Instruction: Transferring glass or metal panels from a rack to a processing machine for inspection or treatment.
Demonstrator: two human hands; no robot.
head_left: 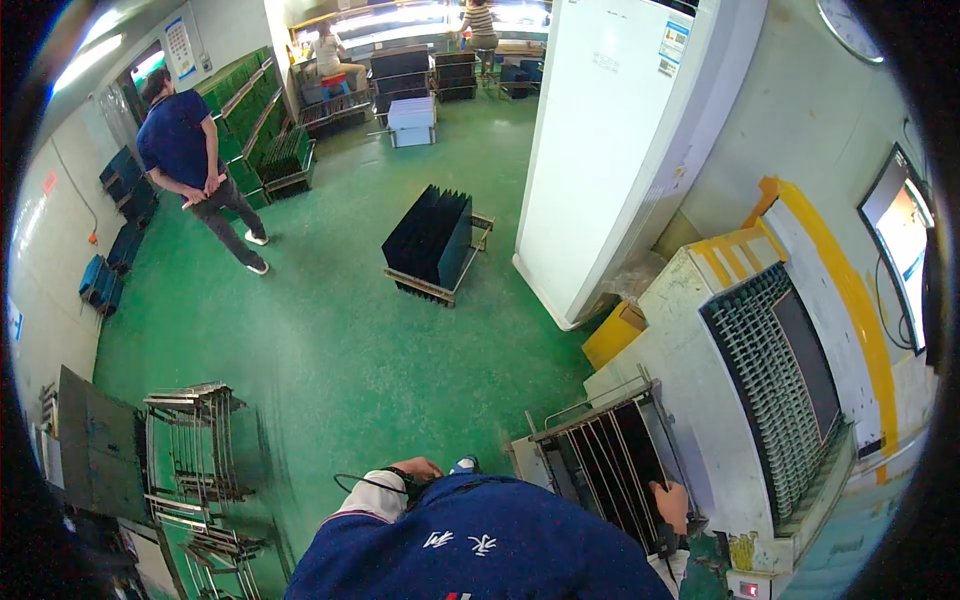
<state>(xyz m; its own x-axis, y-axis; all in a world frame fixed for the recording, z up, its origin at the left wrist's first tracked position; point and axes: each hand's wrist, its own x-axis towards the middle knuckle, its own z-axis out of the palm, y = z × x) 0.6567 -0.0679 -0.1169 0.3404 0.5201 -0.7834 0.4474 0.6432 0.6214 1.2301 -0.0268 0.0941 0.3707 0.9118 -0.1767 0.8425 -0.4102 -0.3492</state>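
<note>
At the lower right my right hand (pixel 672 507) has its fingers bent over the edge of a dark flat panel (pixel 640 447). This panel stands in a metal wire rack (pixel 590 410), beside thin upright rods. What lies under the fingers is partly hidden. My left hand (pixel 418 467) is held low in front of my body, close to my navy top (pixel 470 540). Its fingers are mostly hidden, and I see no thing in it. A dark cord loops from the left wrist.
A grey machine (pixel 650 340) with a mesh conveyor (pixel 770 390) stands at right, beside a tall white cabinet (pixel 590 150). A rack of dark panels (pixel 430 240) sits mid-floor. Empty metal frames (pixel 200 450) stand at left. A person (pixel 185 140) walks far left; others work at the back.
</note>
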